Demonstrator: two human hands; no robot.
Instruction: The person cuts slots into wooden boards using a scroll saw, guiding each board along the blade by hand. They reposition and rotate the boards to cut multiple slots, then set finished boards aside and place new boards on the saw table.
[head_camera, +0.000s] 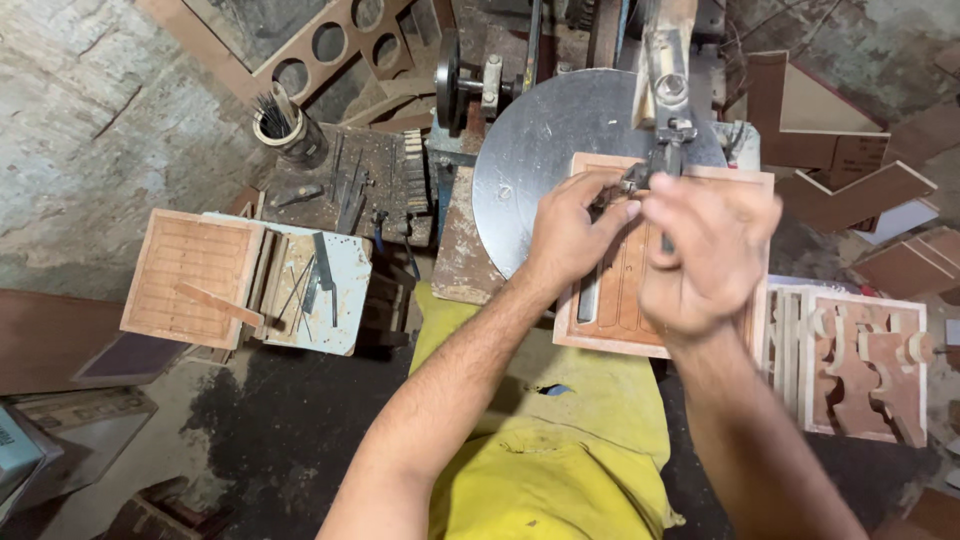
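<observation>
Both hands (640, 235) at saw clamp (662, 160), grooved reddish-brown panel (620, 290) beneath

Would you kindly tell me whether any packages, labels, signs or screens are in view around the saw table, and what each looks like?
None that I can make out: only bare wood panels, a round metal saw table and a tin of thin rods; nothing printed shows.

A round metal saw table (530, 150) carried a grooved wooden panel (620, 300); beside it, a small pale bench (345, 290) held thin blades (322, 270) and a slatted board (195, 275).
</observation>
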